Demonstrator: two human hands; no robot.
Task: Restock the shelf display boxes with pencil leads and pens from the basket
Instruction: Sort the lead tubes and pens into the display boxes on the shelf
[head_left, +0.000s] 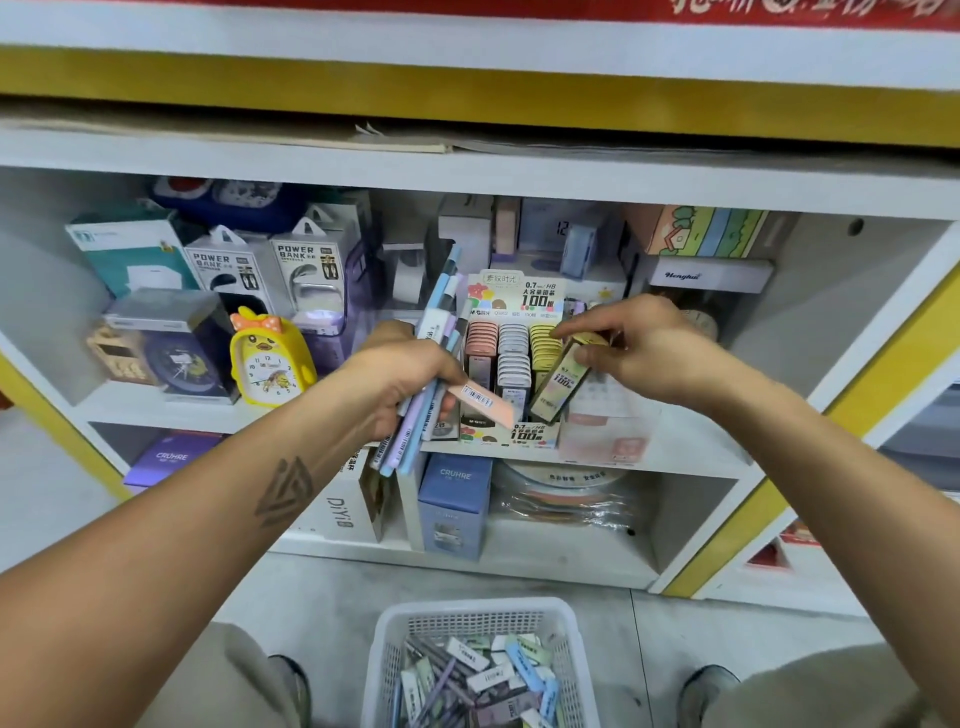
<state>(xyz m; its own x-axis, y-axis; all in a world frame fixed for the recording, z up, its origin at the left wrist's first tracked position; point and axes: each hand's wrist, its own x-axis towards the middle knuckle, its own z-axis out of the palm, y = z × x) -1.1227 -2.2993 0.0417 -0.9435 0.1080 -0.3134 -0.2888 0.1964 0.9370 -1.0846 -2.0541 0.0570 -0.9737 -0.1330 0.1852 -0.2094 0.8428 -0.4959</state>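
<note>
My left hand grips a bundle of pastel pens and lead cases plus a pink lead case with a barcode label, just left of the display box. My right hand pinches a yellow pencil lead case, tilted, its lower end at the yellow column of the pencil lead display box. The box holds pink, grey and yellow rows of cases on the middle shelf. The white basket stands on the floor below, with several pens and lead cases inside.
A yellow duck alarm clock and power bank packs stand left of the display box. A pale pink box sits at its right. Blue and white boxes fill the lower shelf. My shoes flank the basket.
</note>
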